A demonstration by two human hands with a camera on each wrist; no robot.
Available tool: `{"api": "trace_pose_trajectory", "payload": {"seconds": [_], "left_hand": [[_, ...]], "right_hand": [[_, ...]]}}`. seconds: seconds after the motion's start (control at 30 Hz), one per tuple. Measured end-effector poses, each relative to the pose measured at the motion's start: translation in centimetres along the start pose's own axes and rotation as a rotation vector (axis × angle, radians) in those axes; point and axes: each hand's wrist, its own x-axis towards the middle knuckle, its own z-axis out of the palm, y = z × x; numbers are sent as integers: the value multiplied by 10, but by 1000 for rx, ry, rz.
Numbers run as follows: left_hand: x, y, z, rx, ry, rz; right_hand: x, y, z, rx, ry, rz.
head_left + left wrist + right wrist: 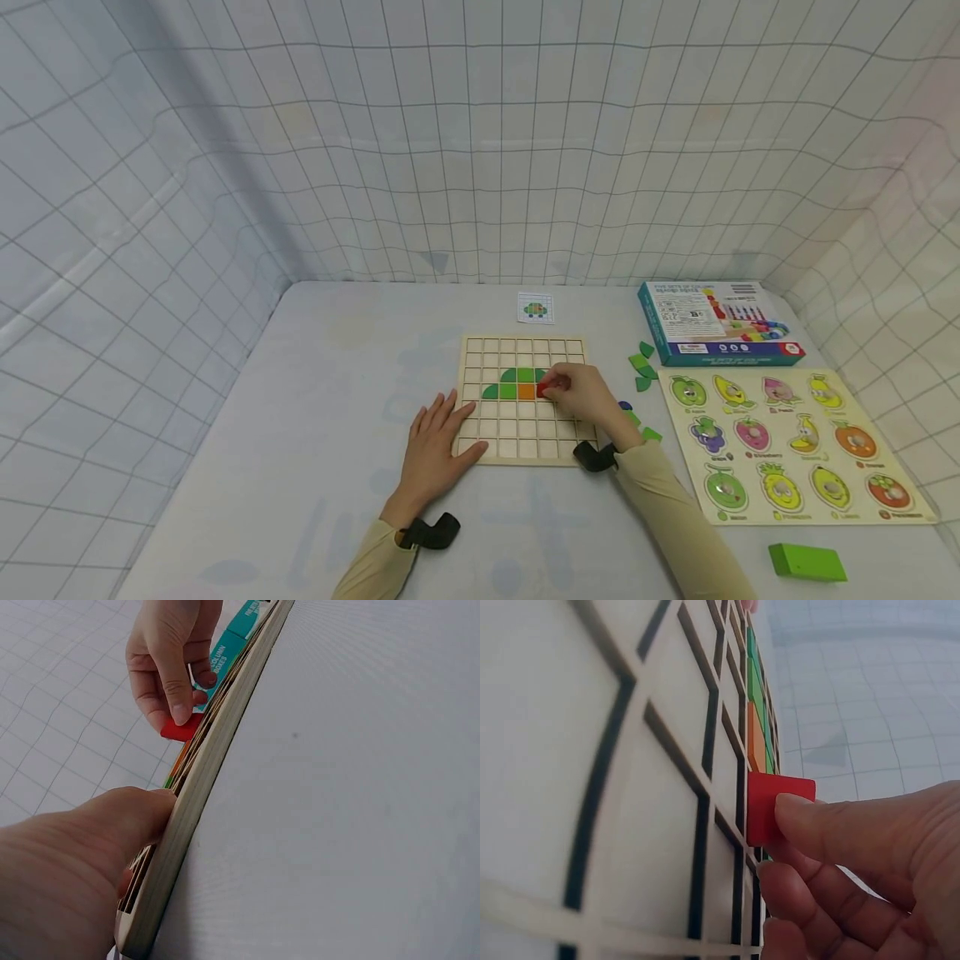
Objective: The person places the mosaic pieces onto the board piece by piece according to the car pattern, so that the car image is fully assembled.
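Note:
A wooden grid board (498, 429) lies on the table, with green pieces (507, 391) and an orange square tile (527, 391) set in its cells. My right hand (587, 397) pinches a red square tile (769, 806) between thumb and fingers. In the right wrist view the tile stands tilted, one edge at the grid beside the orange tile. My left hand (435, 446) rests at the board's lower left corner with fingers spread, its thumb (142, 806) lying over the board's near edge.
A small pattern card (536, 308) lies behind the board. Loose green pieces (642, 364) and a blue piece (625, 406) are to the right. Beyond them are a boxed set (720, 325), a fruit puzzle board (795, 442) and a green block (807, 562).

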Motion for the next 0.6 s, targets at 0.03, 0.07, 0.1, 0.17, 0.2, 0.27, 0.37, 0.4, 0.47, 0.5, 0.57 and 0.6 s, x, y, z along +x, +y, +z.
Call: {"api": "trace_pose_trajectory", "payload": {"seconds": [0.03, 0.07, 0.1, 0.17, 0.2, 0.27, 0.37, 0.4, 0.47, 0.5, 0.57, 0.6], "left_hand": [[0, 0, 0, -1, 1, 1], [0, 0, 0, 0, 2, 3], [0, 0, 0, -1, 4, 4], [0, 0, 0, -2, 7, 7], [0, 0, -1, -1, 8, 9], [0, 0, -1, -1, 10, 12], [0, 0, -1, -5, 10, 11], [0, 0, 0, -4, 9, 11], [-1, -1, 0, -5, 8, 9], [-1, -1, 0, -6, 7, 9], [-1, -1, 0, -6, 6, 10], [0, -1, 0, -6, 5, 11]], "right_hand": [[0, -1, 0, -1, 0, 6], [0, -1, 0, -4, 1, 10], [0, -2, 0, -7, 2, 11], [0, -2, 0, -22, 3, 10], [0, -2, 0, -29, 3, 15], [1, -1, 1, -48, 1, 22], [1, 0, 2, -64, 1, 30], [1, -1, 3, -66, 5, 31], [1, -1, 3, -69, 15, 25], [1, -1, 3, -71, 21, 20], [0, -1, 3, -80, 31, 10], [0, -2, 3, -87, 37, 7]]}}
